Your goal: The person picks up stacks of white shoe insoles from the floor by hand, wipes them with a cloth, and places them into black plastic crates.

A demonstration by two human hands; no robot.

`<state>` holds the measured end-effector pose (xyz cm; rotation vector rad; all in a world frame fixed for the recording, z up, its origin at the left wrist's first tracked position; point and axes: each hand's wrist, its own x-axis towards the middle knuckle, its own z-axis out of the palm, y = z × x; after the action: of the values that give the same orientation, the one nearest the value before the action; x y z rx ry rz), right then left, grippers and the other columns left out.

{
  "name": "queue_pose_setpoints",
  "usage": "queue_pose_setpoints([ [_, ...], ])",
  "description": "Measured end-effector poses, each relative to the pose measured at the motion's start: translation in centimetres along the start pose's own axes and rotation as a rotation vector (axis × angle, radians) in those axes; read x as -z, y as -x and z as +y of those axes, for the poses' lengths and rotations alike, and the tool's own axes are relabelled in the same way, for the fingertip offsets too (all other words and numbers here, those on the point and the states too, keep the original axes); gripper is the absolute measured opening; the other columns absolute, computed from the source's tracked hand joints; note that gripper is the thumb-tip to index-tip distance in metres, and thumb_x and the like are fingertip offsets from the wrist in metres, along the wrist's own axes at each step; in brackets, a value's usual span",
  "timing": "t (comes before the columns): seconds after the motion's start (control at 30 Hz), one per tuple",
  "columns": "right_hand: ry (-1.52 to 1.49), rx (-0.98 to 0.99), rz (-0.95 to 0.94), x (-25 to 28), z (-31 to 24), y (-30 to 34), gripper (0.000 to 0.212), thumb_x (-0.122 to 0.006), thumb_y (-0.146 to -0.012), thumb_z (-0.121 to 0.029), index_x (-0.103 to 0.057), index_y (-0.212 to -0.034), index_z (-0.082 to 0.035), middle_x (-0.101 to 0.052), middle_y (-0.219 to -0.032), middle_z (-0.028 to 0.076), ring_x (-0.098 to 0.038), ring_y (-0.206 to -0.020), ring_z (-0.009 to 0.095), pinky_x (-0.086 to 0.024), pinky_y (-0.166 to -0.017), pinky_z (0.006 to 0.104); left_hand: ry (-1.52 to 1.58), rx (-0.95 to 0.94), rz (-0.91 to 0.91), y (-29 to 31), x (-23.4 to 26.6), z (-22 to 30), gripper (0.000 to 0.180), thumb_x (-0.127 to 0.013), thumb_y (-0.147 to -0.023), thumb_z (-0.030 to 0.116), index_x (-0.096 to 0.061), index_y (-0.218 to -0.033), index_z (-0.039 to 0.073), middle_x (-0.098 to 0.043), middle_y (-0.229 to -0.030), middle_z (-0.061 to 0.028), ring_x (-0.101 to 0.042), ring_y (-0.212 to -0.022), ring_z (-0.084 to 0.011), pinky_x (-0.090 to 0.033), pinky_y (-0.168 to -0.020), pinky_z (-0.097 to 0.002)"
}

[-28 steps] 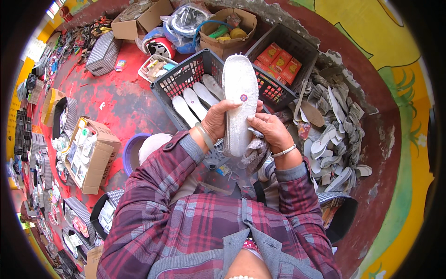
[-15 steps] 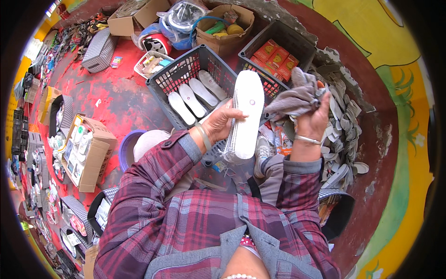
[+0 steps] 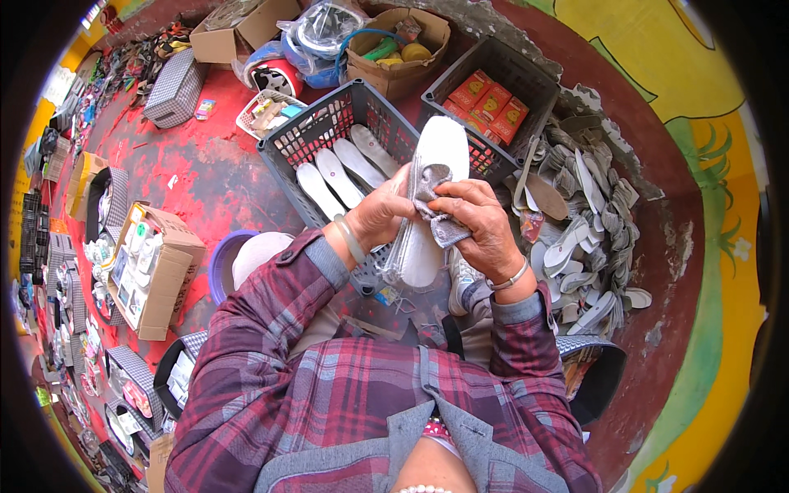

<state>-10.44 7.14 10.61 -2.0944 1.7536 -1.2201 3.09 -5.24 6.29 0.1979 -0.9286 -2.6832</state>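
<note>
A stack of white shoe insoles [image 3: 444,141] stands tilted in front of me, gripped at its left side by my left hand [image 3: 381,205]. My right hand [image 3: 479,220] is closed on a crumpled grey cloth [image 3: 433,186] and presses it against the face of the top insole, near the middle. The cloth and fingers hide that part of the insole. Behind the stack, a dark plastic crate [image 3: 283,138] holds several more white insoles [image 3: 355,158] laid side by side.
A second crate [image 3: 532,86] with red-orange boxes [image 3: 491,103] stands at the far right. Beside it lies a heap of loose insoles [image 3: 585,238] against the wall. To the left are a purple basin [image 3: 223,267] and a cardboard box [image 3: 177,271] of small goods.
My right hand has brought the grey cloth down and left from beside the stack onto the top insole. The left hand keeps its hold, and the stack is turned slightly.
</note>
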Motion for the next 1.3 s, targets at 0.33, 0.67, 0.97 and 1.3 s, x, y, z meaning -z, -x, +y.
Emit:
queue_pose_setpoints([
  [0.33, 0.138, -0.149, 0.446, 0.4, 4.5, -0.6, 0.029, -0.062, -0.066, 0.001, -0.064, -0.094, -0.006, -0.063, -0.096, 0.011, -0.056, -0.094, 0.028, -0.044, -0.085, 0.035, -0.081, 0.24, -0.108, 0.5, -1.1, -2.6, 0.084, -0.064, -0.06, -0.001, -0.029, -0.136, 0.003, -0.052, -0.122, -0.0096, -0.053, -0.112, -0.0211, -0.042, -0.095, -0.0347],
  [0.67, 0.213, -0.097, 0.37, -0.6, 2.4, -1.0, 0.034, -0.054, -0.061, 0.01, -0.063, -0.092, -0.002, -0.061, -0.097, 0.012, -0.056, -0.095, 0.029, -0.045, -0.084, 0.0333, -0.162, 0.172, -0.128, 0.6, -0.2, -1.2, 0.081, -0.064, -0.059, -0.002, -0.034, -0.134, 0.004, -0.051, -0.122, -0.0077, -0.049, -0.115, -0.0199, -0.038, -0.099, -0.0335],
  [0.97, -0.198, -0.128, -0.226, -0.5, 0.6, -0.1, 0.039, -0.05, -0.058, 0.012, -0.064, -0.09, -0.005, -0.063, -0.092, 0.01, -0.057, -0.093, 0.028, -0.044, -0.084, 0.034, -0.011, -0.011, 0.049, -0.6, 1.8, 0.1, 0.072, -0.061, -0.059, -0.004, -0.039, -0.127, 0.001, -0.056, -0.114, -0.0115, -0.058, -0.103, -0.0229, -0.046, -0.092, -0.0356],
  [1.3, -0.866, -0.379, 0.605, 3.4, 1.4, -1.9, 0.026, -0.057, -0.09, -0.011, -0.056, -0.116, -0.006, -0.061, -0.1, 0.003, -0.058, -0.09, 0.012, -0.046, -0.081, 0.024, 0.295, 0.044, 0.004, -1.1, 1.4, 0.4, 0.049, -0.056, -0.086, 0.024, -0.041, -0.128, 0.004, -0.055, -0.117, -0.0128, -0.057, -0.104, -0.0236, -0.046, -0.093, -0.0385],
])
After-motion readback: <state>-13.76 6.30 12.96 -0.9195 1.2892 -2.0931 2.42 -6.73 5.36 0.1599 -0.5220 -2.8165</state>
